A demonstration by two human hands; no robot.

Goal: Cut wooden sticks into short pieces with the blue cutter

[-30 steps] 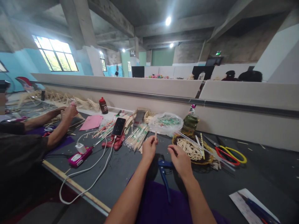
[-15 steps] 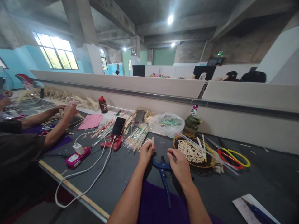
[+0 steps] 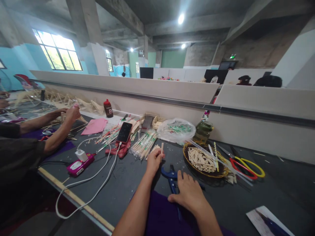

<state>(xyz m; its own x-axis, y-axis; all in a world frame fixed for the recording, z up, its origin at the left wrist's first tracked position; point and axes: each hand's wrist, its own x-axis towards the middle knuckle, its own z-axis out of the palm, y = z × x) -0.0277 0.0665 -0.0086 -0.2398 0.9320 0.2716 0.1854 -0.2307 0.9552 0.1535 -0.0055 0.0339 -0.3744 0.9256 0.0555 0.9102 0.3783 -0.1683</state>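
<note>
Pinched upright in my left hand (image 3: 154, 161) is a short wooden stick (image 3: 162, 148). My right hand (image 3: 189, 192) is spread palm down over the handles of a blue pipe cutter (image 3: 171, 178), hiding part of them; whether it touches them I cannot tell. The cutter's curved jaw points away from me, beside my left hand. A purple cloth (image 3: 159, 213) lies under my forearms at the near edge. Right of the cutter stands a wicker basket (image 3: 211, 174) with many short cut sticks (image 3: 200, 159) in it. Wrapped chopsticks (image 3: 145, 144) lie beyond my left hand.
Scissors with red and yellow handles (image 3: 248, 167) lie right of the basket, near a glass jar (image 3: 203, 131). A clear plastic bag (image 3: 176, 129) sits behind. Leftward are a charging phone (image 3: 124, 132), its looping white cable (image 3: 98, 178), a power strip (image 3: 80, 165) and another person's arms (image 3: 56, 131).
My right hand has moved down and toward me, from beside the cutter's head to above its handles, and its fingers have spread. My left hand still holds the stick.
</note>
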